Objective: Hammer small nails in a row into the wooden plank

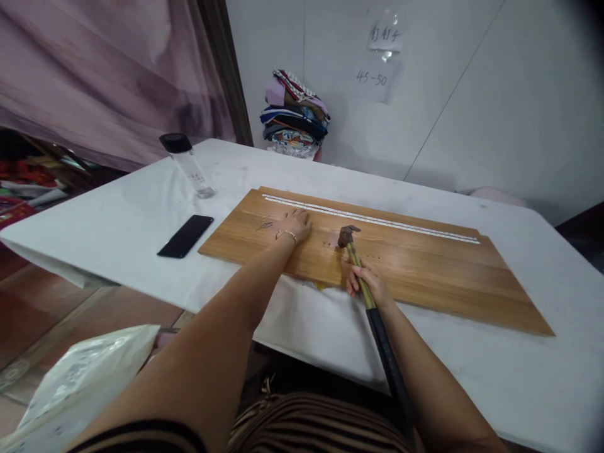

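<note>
A wooden board point(438, 277) lies flat on the white-covered table. My right hand point(365, 277) is wrapped round the yellow part of the handle of a claw hammer point(348, 236), whose rusty head is over the middle of the board. My left hand point(296, 223), with a bracelet at the wrist, rests on the board with its fingers stretched out. Beside it lie several loose nails point(265, 225). Between the hands, a few small dark marks or nails point(326, 243) show on the wood, and a short row of dark dots point(372, 257) lies right of the hammer.
A white measuring strip point(377, 220) runs along the board's far side. On the table point(226, 165), a black phone point(185, 236) and a clear bottle with a black lid point(191, 167) stand to the left. Folded cloths point(296, 116) are stacked by the wall.
</note>
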`<state>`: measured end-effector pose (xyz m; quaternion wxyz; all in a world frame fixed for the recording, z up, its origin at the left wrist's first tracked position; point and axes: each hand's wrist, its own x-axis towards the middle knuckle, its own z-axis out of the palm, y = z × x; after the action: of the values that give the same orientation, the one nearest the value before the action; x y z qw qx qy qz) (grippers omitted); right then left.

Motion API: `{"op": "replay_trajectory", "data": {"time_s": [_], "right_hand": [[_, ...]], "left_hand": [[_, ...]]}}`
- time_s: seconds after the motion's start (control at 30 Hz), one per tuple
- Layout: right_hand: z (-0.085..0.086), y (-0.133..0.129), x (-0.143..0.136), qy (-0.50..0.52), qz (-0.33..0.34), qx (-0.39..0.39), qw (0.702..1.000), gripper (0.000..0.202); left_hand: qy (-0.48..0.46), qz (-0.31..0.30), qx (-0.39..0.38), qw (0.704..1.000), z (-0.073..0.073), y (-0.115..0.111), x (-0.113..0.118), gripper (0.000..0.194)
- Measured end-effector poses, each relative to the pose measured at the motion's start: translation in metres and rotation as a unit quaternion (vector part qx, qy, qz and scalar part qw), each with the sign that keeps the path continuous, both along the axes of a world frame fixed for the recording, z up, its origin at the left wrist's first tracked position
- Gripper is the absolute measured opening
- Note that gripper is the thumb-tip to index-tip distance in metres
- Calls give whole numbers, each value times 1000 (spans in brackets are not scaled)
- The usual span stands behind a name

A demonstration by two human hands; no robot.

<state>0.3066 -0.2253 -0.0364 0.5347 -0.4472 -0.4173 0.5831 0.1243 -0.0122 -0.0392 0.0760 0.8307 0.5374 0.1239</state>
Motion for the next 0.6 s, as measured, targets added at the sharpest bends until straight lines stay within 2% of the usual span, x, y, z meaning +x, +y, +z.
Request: {"op": "replay_trajectory", "data": {"time_s": [0.2, 0.6], "right_hand": [[-2, 0, 0, -4, -1, -7, 1000, 38], [-4, 1, 1, -3, -2, -5, 1000, 39]], "left_hand": [[0, 0, 2, 1000, -3, 3, -1, 40], [3, 0, -2, 1000, 2, 0, 0, 40]]}}
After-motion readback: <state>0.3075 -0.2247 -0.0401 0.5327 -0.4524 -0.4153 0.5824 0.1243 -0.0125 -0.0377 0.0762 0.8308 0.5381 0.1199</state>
